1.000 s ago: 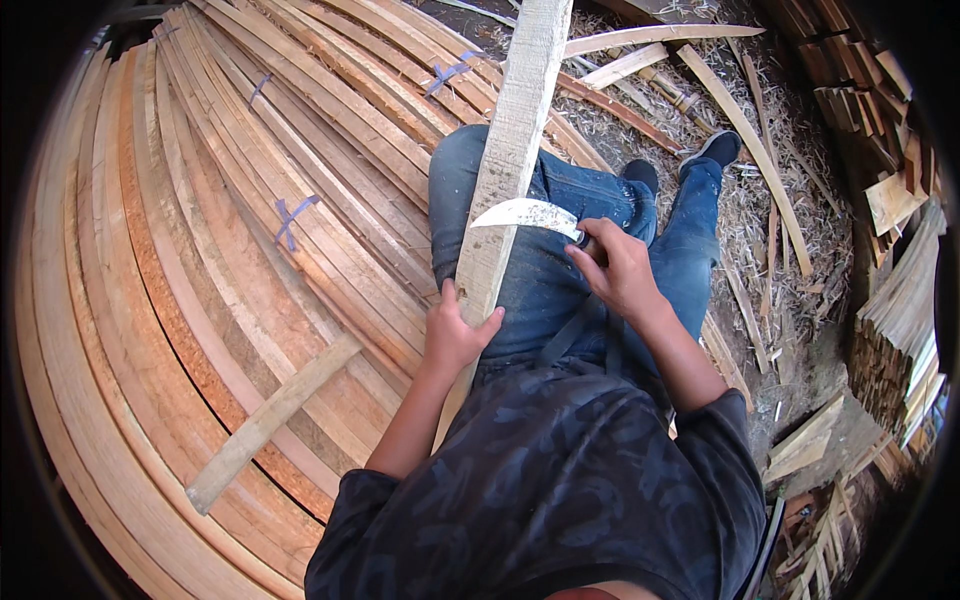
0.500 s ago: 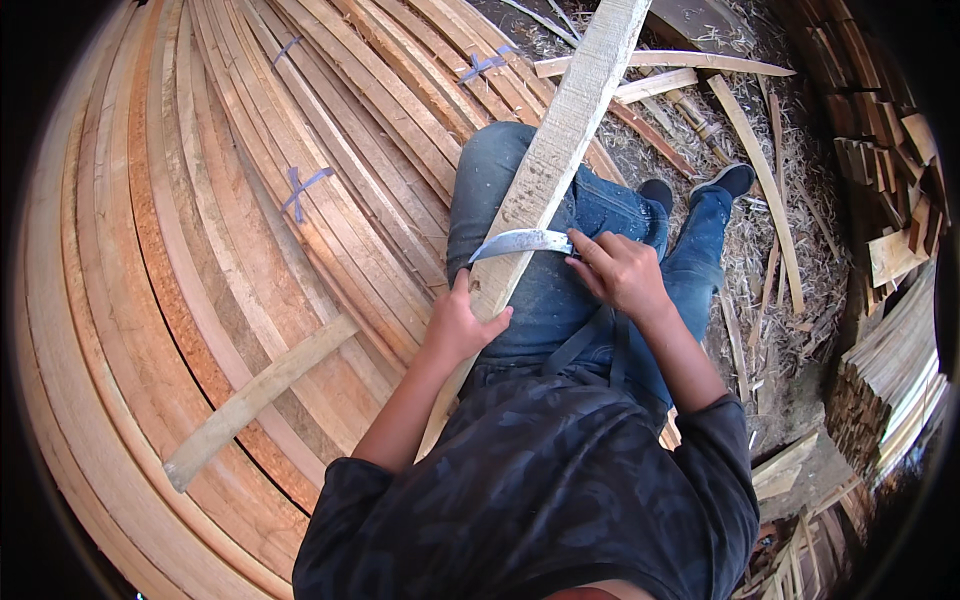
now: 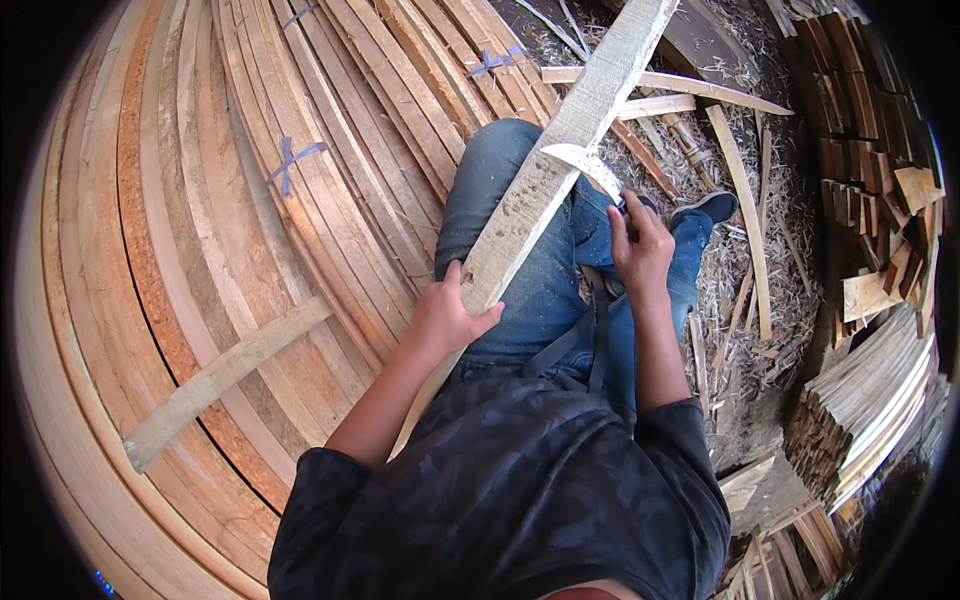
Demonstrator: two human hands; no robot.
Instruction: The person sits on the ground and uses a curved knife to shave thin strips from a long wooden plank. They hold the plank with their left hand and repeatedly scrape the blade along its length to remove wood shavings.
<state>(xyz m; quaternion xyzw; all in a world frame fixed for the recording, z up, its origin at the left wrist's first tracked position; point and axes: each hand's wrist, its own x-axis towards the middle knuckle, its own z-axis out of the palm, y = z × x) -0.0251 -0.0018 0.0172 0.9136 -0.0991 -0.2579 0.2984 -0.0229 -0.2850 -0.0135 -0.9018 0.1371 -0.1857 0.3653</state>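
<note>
One long wooden beam (image 3: 540,190) lies slantwise over the jeans (image 3: 487,165), probably because the legs give it support. The left hand (image 3: 445,315) is clamped on the near part of this beam, seemingly to keep it steady. The right hand (image 3: 645,245), right of the beam, is clamped on the handle end of one curved knife (image 3: 594,168); its blade reaches over the beam, but whether it touches, I cannot tell. Left of the beam, I count three purple ties (image 3: 287,165) and one short stick (image 3: 230,377) across the planks (image 3: 160,210).
</note>
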